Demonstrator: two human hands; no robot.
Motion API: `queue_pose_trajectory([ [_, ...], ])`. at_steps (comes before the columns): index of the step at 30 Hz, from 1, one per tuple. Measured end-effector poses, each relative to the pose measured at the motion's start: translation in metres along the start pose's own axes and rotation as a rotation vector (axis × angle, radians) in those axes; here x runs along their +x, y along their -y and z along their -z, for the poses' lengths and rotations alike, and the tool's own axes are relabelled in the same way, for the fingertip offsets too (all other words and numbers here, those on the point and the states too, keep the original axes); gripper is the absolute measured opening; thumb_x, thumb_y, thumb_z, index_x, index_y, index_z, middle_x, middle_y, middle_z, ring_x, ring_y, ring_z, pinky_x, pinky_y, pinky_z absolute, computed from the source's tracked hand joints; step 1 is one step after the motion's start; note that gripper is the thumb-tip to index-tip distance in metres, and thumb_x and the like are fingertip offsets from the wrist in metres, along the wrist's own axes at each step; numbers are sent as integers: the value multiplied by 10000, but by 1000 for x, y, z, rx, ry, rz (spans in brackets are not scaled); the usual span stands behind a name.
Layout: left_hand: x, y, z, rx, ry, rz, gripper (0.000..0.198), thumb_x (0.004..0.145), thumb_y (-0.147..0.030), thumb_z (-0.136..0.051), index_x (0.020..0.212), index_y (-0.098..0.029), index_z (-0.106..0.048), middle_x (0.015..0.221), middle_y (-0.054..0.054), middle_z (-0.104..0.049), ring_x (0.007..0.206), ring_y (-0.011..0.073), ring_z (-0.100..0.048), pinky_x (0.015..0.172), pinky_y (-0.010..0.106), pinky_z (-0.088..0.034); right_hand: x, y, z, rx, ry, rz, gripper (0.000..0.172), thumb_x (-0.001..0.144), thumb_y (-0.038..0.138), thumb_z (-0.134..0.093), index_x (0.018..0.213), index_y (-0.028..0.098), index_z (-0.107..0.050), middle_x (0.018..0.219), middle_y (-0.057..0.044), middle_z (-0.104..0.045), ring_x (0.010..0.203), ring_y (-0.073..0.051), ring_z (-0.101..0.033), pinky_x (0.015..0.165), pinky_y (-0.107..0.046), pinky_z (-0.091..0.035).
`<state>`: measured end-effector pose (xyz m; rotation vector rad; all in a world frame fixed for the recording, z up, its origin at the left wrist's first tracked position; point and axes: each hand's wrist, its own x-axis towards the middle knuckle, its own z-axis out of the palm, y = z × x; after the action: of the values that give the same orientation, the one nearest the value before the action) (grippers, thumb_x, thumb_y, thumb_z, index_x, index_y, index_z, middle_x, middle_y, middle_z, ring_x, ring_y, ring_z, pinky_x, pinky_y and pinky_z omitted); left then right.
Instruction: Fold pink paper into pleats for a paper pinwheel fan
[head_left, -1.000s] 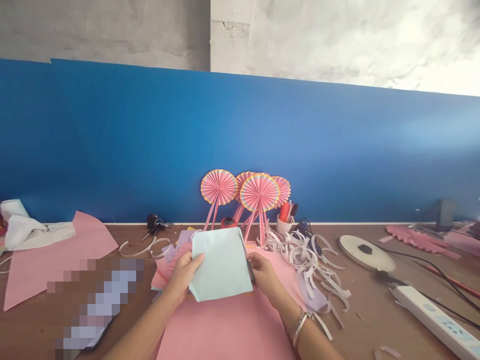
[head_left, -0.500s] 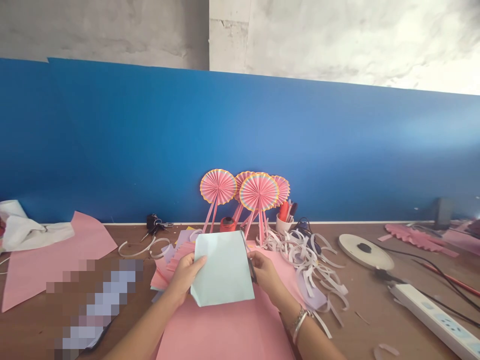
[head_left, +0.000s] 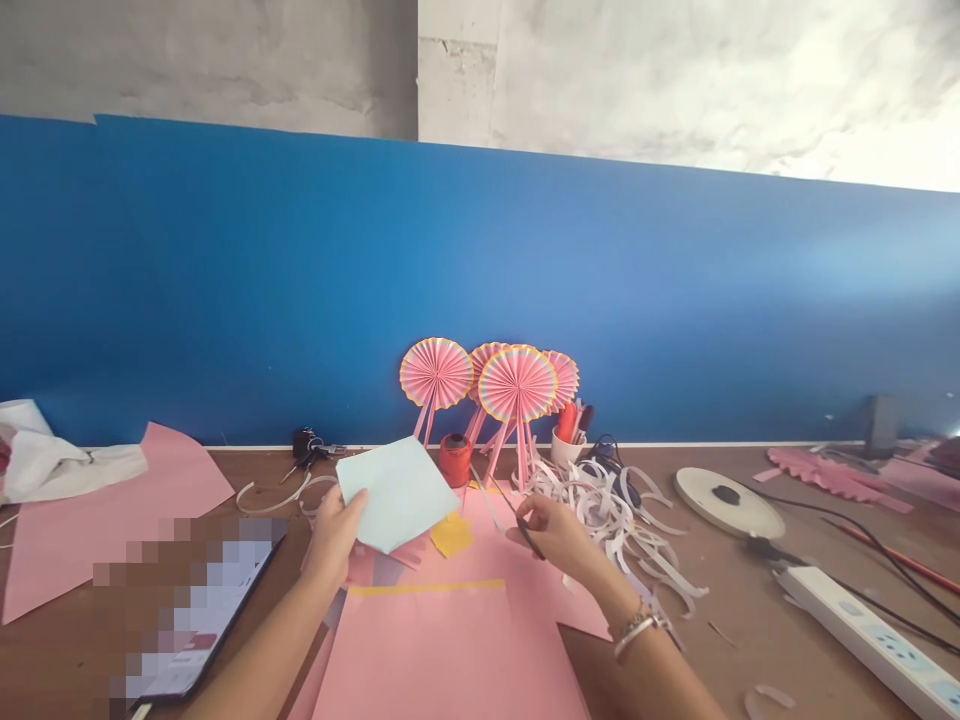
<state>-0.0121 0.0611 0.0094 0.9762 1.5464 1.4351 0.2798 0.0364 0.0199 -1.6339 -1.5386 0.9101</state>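
My left hand (head_left: 335, 530) is closed on the edge of a light blue paper sheet (head_left: 397, 490), held tilted above the desk. My right hand (head_left: 559, 535) grips dark-handled scissors (head_left: 530, 538), their blades pointing up and left, apart from the sheet. By the blades is a narrow pale paper strip (head_left: 486, 497); whether it touches them I cannot tell. Large pink paper (head_left: 450, 655) lies below, with a thin yellow strip (head_left: 427, 587) across it. A small yellow paper piece (head_left: 452, 537) shows beside the blue sheet.
Pleated pink fans on legs (head_left: 517, 385) stand at the back, near a red spool (head_left: 455, 462) and a white cup (head_left: 568, 450). Curled paper strips (head_left: 600, 510) heap at right. Further right are a round lid (head_left: 720, 505) and power strip (head_left: 870, 630). A phone (head_left: 225, 625) lies left.
The blue sheet has moved left and turned, away from my right hand. My right hand has shifted slightly right with the scissors, and a narrow strip now shows by the blades.
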Motion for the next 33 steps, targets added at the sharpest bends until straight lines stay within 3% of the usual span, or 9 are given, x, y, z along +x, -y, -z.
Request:
queue_pose_trajectory([
  [3,9,3,7,141,-53,-39,249,696,-237,-558,940,-185,-550,978,94,-676,882,260,-643,630,279,-488,4,-10,16,-452,-60,2,120,650,194,-656,735,196,-572,598,-4,-591,574,-163,-531,518,-246,-297],
  [6,17,8,10,302,-53,-55,269,685,-192,-547,953,-177,-564,951,103,-679,900,286,-640,685,327,-494,5,-19,18,-637,-83,-19,92,663,129,-613,744,170,-599,739,-75,-640,686,-202,-566,558,-259,-295],
  [10,22,15,9,475,-47,-80,491,694,-178,-552,1180,-141,-493,1141,168,-620,1050,339,-588,847,426,-464,5,-25,14,-663,-75,-52,76,688,126,-585,751,139,-626,896,-144,-638,818,-242,-581,620,-276,-322],
  [14,19,16,5,604,-92,-160,667,700,-191,-573,1328,-93,-371,1380,223,-425,1292,384,-358,1031,516,-298,8,-30,18,-613,4,-111,256,634,121,-623,888,152,-640,808,-76,-661,728,-198,-601,580,-247,-346],
  [16,16,17,3,687,-167,-282,658,720,-195,-554,1340,-96,-358,1406,214,-387,1323,380,-298,1051,539,-259,11,-30,20,-581,27,-147,362,624,128,-630,985,153,-621,731,-36,-660,634,-170,-596,541,-234,-346],
  [19,11,18,-1,738,-214,-572,542,761,-194,-496,1294,-135,-418,1347,175,-451,1278,346,-363,1035,530,-301,11,-25,15,-566,-21,-139,310,705,148,-554,1009,151,-616,827,-55,-667,722,-170,-606,590,-238,-364],
  [24,-5,15,-10,609,50,-892,336,793,-152,-425,1092,-190,-573,1151,106,-590,1133,268,-501,968,468,-409,7,-8,-21,-796,-33,227,206,741,159,-529,906,168,-652,954,-78,-633,865,-193,-571,709,-264,-359],
  [28,-22,9,-17,580,264,-900,280,798,-125,-421,967,-206,-630,1055,80,-644,1055,240,-561,924,436,-456,10,-4,-39,-869,-48,248,187,774,76,-455,746,125,-633,901,-149,-625,901,-248,-550,757,-320,-341],
  [33,-39,0,-22,605,464,-872,332,809,-119,-434,1054,-219,-634,1137,79,-637,1112,240,-545,965,434,-444,8,0,-28,-833,-42,260,209,791,43,-423,736,134,-603,885,-114,-632,856,-200,-585,739,-279,-388],
])
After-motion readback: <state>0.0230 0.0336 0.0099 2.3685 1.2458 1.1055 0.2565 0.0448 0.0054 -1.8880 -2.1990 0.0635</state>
